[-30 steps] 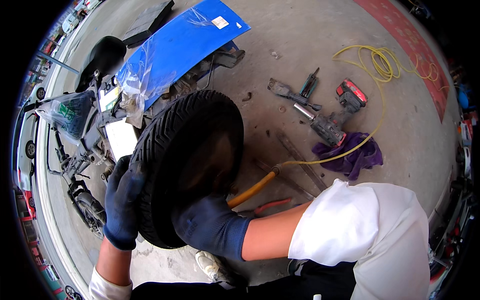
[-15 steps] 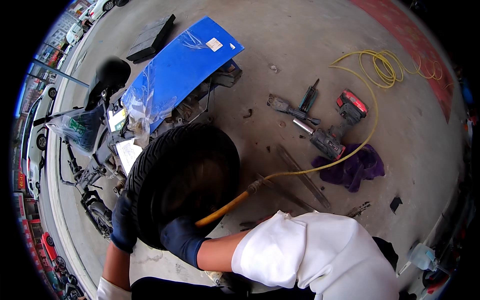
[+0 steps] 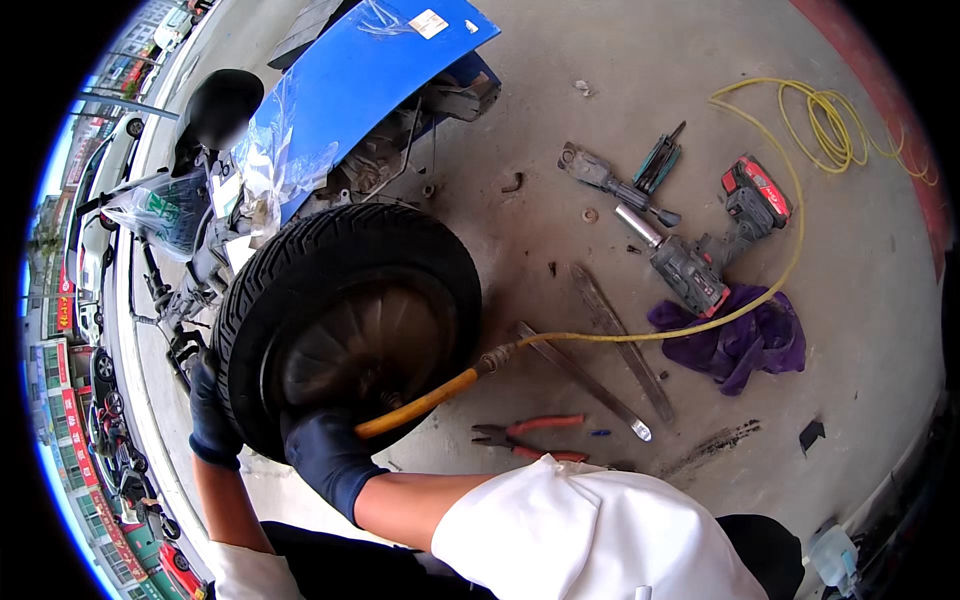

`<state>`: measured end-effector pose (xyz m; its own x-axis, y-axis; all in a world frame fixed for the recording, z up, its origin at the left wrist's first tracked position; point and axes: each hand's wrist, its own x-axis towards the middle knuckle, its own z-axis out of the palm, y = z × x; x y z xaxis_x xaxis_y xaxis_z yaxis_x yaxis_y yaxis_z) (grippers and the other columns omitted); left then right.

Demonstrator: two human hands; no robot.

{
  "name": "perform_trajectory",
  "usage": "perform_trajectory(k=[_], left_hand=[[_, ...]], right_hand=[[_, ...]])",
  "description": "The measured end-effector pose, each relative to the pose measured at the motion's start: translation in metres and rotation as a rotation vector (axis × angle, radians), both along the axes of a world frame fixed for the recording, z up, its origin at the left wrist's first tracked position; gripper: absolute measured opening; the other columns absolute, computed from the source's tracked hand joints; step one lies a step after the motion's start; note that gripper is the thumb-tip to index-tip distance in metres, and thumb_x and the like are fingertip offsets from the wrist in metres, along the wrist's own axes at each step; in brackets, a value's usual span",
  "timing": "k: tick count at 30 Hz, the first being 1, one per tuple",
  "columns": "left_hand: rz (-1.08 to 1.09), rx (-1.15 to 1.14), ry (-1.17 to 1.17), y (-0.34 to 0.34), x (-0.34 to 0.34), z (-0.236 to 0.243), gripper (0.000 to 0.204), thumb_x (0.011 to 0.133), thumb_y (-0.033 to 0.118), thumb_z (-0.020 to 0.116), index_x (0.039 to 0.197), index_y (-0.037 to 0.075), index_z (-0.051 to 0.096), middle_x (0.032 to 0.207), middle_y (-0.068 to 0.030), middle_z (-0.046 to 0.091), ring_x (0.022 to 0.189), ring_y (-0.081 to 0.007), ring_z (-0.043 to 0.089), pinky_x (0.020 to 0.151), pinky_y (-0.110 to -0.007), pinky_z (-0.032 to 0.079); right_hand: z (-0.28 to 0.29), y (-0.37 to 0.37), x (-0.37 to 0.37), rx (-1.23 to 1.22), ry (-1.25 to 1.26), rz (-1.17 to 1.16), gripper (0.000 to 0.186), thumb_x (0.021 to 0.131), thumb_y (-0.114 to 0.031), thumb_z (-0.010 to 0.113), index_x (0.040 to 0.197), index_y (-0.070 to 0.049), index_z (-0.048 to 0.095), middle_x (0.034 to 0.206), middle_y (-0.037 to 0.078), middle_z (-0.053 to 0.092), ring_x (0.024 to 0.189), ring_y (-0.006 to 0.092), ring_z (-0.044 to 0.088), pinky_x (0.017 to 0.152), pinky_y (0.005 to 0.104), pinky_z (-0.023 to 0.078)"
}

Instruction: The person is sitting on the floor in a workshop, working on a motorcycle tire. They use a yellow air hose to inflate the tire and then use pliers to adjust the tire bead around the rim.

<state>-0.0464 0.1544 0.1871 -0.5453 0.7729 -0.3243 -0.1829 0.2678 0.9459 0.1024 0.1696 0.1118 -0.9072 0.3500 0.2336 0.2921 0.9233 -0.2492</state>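
A black tyre [image 3: 345, 228] stands tilted on its wheel, whose dusty metal disc [image 3: 375, 335] faces up and toward me. My left hand [image 3: 212, 415], in a dark glove, closes on the tyre's left edge; its fingers are partly hidden behind the tread. Low on the wheel's near side is my right hand [image 3: 330, 460], gloved too, closed around the end of a yellow air hose [image 3: 425, 398]. The hose tip and whatever it meets on the rim are covered by that hand. A metal coupling [image 3: 495, 357] joins the thick hose section to a thinner yellow line.
Beyond the wheel stands a partly stripped vehicle with a blue panel [image 3: 375, 75]. On the concrete to the right lie red-handled pliers [image 3: 545, 424], two tyre levers [image 3: 590, 385], a cordless impact wrench [image 3: 690, 270], a purple cloth [image 3: 740, 345] and coiled hose [image 3: 835, 130].
The view has shifted, and the wheel now shows more of its disc. Both hands stay at the tyre, now further left in the picture. The pliers have come into full sight.
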Motion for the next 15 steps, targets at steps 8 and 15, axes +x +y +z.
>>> perform_trajectory(k=[8, 15], left_hand=[[-0.03, 0.007, -0.009, -0.006, 0.001, 0.004, 0.051, 0.096, 0.04, 0.051, 0.13, 0.003, 0.049, 0.122, -0.0122, 0.06, 0.11, -0.0227, 0.059, 0.097, -0.037, 0.047], [0.005, 0.007, -0.043, -0.001, 0.006, 0.003, 0.052, 0.095, 0.04, 0.052, 0.131, 0.002, 0.048, 0.123, -0.0119, 0.06, 0.11, -0.0228, 0.059, 0.098, -0.036, 0.046]], right_hand=[[-0.006, -0.011, -0.006, -0.126, -0.012, 0.02, 0.026, 0.082, -0.017, 0.055, 0.102, -0.002, 0.062, 0.076, 0.009, 0.065, 0.063, 0.0275, 0.062, 0.047, 0.0486, 0.044], [-0.006, -0.018, -0.014, -0.073, -0.086, 0.018, 0.024, 0.079, -0.014, 0.059, 0.101, -0.006, 0.066, 0.084, 0.01, 0.065, 0.07, 0.029, 0.063, 0.05, 0.0502, 0.047]])
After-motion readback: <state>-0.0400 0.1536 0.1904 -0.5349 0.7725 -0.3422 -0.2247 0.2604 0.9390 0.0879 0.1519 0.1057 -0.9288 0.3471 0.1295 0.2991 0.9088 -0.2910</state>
